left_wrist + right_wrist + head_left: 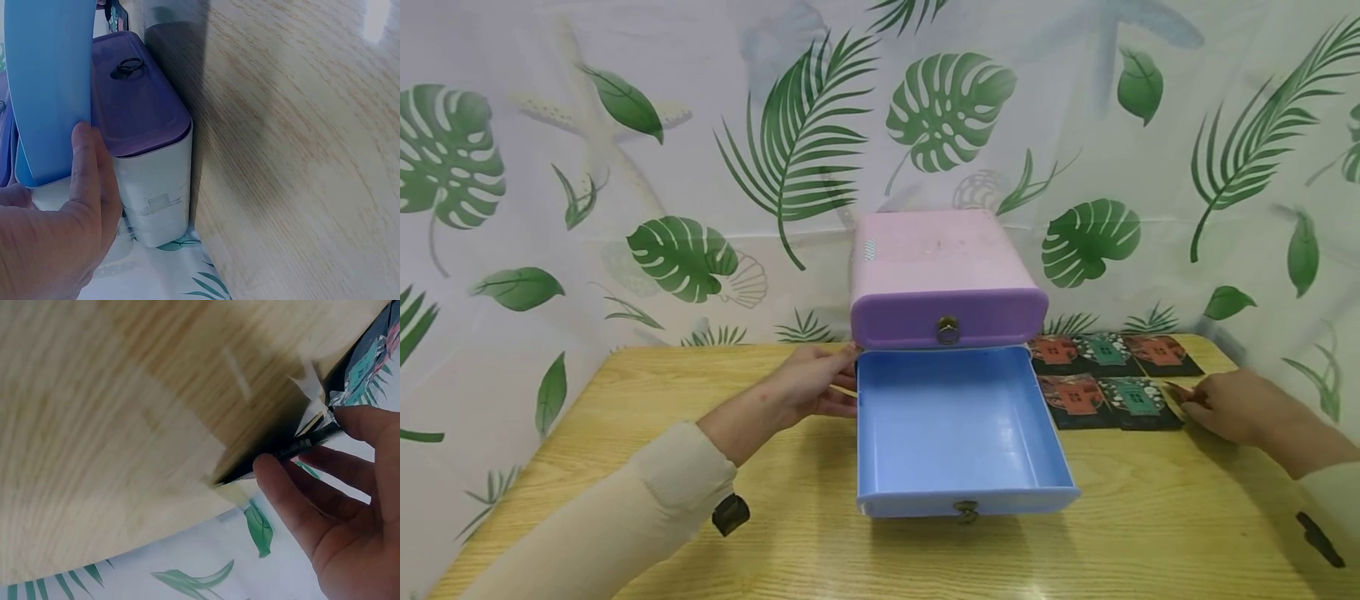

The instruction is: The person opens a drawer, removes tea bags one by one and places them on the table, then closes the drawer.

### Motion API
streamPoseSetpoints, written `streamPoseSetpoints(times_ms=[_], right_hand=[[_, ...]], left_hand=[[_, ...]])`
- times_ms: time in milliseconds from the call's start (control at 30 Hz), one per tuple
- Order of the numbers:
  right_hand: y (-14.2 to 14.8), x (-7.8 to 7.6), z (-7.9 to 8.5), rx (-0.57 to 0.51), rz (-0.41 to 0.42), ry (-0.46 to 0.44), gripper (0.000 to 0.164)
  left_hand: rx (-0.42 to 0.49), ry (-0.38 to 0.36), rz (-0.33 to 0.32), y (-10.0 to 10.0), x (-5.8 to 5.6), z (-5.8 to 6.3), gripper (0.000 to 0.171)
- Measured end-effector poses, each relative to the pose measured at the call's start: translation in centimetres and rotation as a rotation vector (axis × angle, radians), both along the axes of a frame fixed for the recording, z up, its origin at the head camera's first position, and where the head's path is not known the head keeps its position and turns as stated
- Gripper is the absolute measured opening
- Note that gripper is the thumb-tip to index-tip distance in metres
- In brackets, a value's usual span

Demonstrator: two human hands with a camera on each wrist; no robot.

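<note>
A pink storage box with a purple front [910, 321] stands on top of a pulled-out blue drawer [947, 417]. My left hand [812, 383] touches the left side of the blue drawer near its back, the fingers nearly straight against the wall. In the left wrist view, the fingers [87, 181] lie along the blue side. My right hand [350, 481] pinches a thin dark packet [294, 447] edge-on between thumb and fingers, at the right end of the front row. Small flat packets [1078, 402] with red or green house pictures lie in two rows on the table.
Below the blue drawer, the left wrist view shows another purple drawer front [137, 94] with a ring pull. A wooden table [775, 542] lies underneath, and a leaf-printed cloth [685, 167] hangs behind it.
</note>
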State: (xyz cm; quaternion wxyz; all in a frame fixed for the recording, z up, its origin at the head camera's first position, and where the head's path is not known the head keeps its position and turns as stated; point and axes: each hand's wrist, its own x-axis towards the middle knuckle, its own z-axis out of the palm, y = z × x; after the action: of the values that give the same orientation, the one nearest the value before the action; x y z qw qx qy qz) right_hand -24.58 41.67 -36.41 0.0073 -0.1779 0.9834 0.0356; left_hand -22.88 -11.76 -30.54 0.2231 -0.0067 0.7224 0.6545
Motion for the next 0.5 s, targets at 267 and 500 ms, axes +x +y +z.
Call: streamPoseSetpoints(times_ms=[267, 500], right_hand=[[0.05, -0.35, -0.70, -0.028, 0.025, 0.043, 0.028], [0.03, -0.71, -0.86, -0.002, 0.025, 0.031, 0.027]], left_hand=[[0.011, -0.001, -0.002, -0.24, -0.05, -0.10, 0.053], [0.004, -0.004, -0.004, -0.16, 0.02, -0.01, 0.052]])
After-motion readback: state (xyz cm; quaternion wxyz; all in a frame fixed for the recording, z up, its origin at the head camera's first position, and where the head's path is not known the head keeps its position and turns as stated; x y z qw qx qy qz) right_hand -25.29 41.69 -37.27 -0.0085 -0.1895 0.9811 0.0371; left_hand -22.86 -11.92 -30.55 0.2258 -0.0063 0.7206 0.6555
